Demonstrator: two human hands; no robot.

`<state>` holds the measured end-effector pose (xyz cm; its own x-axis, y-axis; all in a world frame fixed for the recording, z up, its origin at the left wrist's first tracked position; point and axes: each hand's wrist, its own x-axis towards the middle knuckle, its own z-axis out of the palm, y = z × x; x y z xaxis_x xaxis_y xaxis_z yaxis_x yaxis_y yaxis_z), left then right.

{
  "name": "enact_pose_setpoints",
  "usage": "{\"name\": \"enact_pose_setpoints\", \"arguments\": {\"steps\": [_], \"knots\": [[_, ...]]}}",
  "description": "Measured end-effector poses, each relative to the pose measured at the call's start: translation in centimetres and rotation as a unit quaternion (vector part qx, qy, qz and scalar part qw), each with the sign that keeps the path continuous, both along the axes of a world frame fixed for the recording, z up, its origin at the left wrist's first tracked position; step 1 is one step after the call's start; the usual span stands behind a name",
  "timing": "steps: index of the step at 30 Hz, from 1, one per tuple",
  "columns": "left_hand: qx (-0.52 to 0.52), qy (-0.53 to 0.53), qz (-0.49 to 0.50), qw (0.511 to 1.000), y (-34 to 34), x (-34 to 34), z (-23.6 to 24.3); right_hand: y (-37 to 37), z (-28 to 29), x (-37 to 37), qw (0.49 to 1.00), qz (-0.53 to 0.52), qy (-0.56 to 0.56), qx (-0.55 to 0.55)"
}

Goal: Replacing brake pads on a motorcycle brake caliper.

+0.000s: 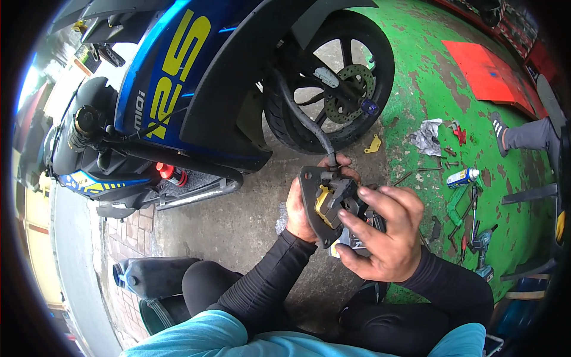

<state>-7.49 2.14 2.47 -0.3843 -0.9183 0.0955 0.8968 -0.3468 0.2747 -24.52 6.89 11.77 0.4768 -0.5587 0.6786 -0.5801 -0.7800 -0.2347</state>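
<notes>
Caliper (341,191), long axis upper-L to lower-R

Black caliper (344,189), gold pad (323,203); green floor (416,33) (patched grey-brown); blue-and-yellow motorcycle (172,77).

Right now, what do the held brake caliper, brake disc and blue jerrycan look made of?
Brake caliper: probably cast metal, matte dark; chunky body. Brake disc: metal, likely steel, dull; thin, drilled. Blue jerrycan: likely plastic, dull; moulded neck.

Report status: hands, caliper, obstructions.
Left hand holding brake caliper, yellow pad showing. Right hand open at caliper's right side. Hose runs to caliper; no obstruction visible.
</notes>
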Motion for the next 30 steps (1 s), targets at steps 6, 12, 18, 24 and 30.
{"name": "enact_pose_setpoints", "arguments": {"steps": [6,12,18,24,30], "knots": [[-0.049,-0.115,0.057,0.99,0.5,-0.4,0.9,0.2,-1.0,-0.2,0.996,-0.013,0.057,0.072],[-0.047,-0.176,0.091,0.979,0.9,-0.7,1.4,0.1,-0.8,-0.3,0.992,-0.001,0.048,0.116],[-0.003,-0.22,0.132,0.967,1.4,-1.7,2.6,0.0,-0.8,-1.0,0.991,-0.011,0.047,0.127],[0.052,-0.369,0.171,0.912,2.0,-3.2,3.9,-1.2,-2.3,-2.8,0.957,0.011,-0.102,0.271],[0.035,-0.405,0.203,0.891,2.3,-3.6,5.6,-0.7,-1.4,-2.0,0.97,-0.019,-0.061,0.234]]}}
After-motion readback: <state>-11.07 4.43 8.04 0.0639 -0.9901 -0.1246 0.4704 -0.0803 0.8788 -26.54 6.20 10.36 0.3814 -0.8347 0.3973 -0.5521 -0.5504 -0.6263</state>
